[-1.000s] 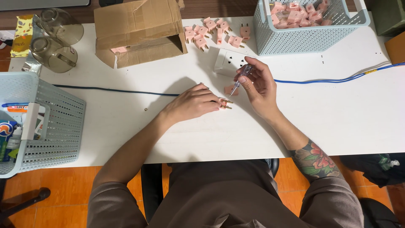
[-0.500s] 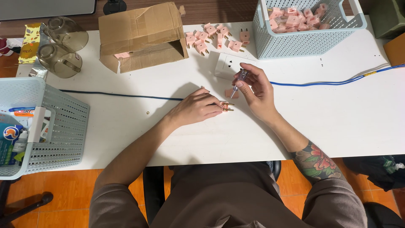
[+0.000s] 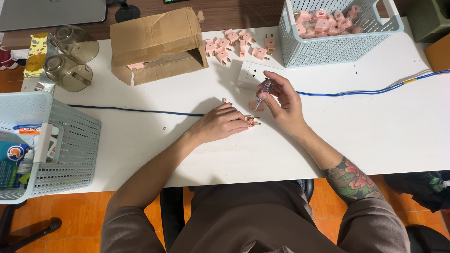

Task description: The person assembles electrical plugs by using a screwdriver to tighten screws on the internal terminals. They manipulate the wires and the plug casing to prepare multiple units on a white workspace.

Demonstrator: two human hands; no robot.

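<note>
My left hand [image 3: 220, 124] rests on the white table [image 3: 375, 131] and pinches a small pink plug [image 3: 252, 122] whose brass pins point right. My right hand [image 3: 283, 100] holds a small clear-handled screwdriver [image 3: 262, 93] upright, its tip angled down toward the plug. A loose pink plug part [image 3: 257, 106] lies just under the screwdriver tip. A white wall socket [image 3: 251, 75] sits behind my right hand. A blue cable [image 3: 136, 111] runs in from the left to my left hand.
Several pink plugs [image 3: 234, 44] lie scattered at the back. A pale blue basket [image 3: 337, 47] holds more plugs at the back right. An open cardboard box [image 3: 157, 44] and two glass jars [image 3: 70, 61] stand back left. Another basket [image 3: 61, 140] hangs over the left edge.
Both hands stay in place over the plug. My right hand has turned the screwdriver slightly more upright. The camera has shifted a little.
</note>
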